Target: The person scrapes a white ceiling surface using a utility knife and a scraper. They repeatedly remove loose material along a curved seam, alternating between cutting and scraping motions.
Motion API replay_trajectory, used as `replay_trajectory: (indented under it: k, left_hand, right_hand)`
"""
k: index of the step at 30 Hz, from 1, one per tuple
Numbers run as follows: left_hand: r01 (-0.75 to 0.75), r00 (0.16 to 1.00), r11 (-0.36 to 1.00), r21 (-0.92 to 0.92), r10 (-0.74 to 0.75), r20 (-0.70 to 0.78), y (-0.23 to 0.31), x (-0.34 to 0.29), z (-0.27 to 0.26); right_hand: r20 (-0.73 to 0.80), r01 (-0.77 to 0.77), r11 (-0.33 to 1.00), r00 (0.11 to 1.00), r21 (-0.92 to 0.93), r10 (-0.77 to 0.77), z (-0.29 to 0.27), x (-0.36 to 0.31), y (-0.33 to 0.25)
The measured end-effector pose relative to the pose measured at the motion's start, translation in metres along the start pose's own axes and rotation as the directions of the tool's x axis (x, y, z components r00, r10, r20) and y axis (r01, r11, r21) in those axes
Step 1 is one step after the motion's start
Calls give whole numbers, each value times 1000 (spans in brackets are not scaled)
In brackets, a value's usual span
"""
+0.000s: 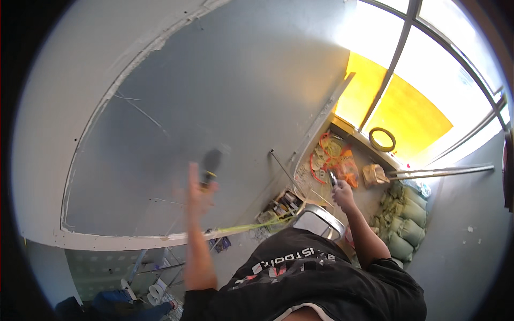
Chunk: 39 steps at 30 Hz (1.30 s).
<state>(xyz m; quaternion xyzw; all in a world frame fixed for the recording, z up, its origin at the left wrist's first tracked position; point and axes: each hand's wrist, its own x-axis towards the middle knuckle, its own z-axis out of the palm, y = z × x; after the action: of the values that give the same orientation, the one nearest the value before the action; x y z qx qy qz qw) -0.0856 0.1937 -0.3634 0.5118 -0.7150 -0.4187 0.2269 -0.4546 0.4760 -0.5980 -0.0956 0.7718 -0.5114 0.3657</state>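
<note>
In front of the large grey panel (160, 117), my left hand (199, 195) is raised and blurred by motion. A dark tool with a yellow band (212, 160) stands up from its palm, closely facing the panel; its exact kind is too smeared to tell. Some of that hand's fingers look stretched upward beside the tool. My right hand (344, 196) is lower and farther right, its fingers wrapped round a slim tool with a greyish metal end (333, 177). This tool points up and away from me, apart from the panel; its kind is unclear.
A pale metal-framed stand (321, 220) is just below me. Green sacks (409, 219) are stacked at right, near long metal bars (444, 171). An orange bag (348, 168) and a box of odds and ends (286, 206) lie below. Another person's legs (115, 304) show lower left.
</note>
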Motion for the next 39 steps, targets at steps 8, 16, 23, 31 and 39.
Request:
replay_trajectory:
  k: [8, 16, 23, 31, 39]
  left_hand:
    - [565, 637, 771, -293, -181, 750, -112, -46, 211]
    - [500, 794, 636, -588, -64, 605, -51, -25, 213]
    - [27, 927, 926, -378, 118, 355, -99, 2, 145]
    - [-410, 801, 903, 129, 288, 524, -7, 88, 25]
    - [-536, 725, 796, 281, 264, 636, 24, 147, -24]
  right_hand:
    - [179, 526, 807, 850, -267, -495, 58, -82, -79]
    - [317, 701, 678, 710, -223, -629, 113, -105, -131]
    - [889, 442, 894, 376, 78, -263, -23, -31, -181]
    - [374, 195, 483, 874, -854, 309, -32, 41, 83]
    - [77, -52, 495, 968, -868, 238, 46, -15, 120]
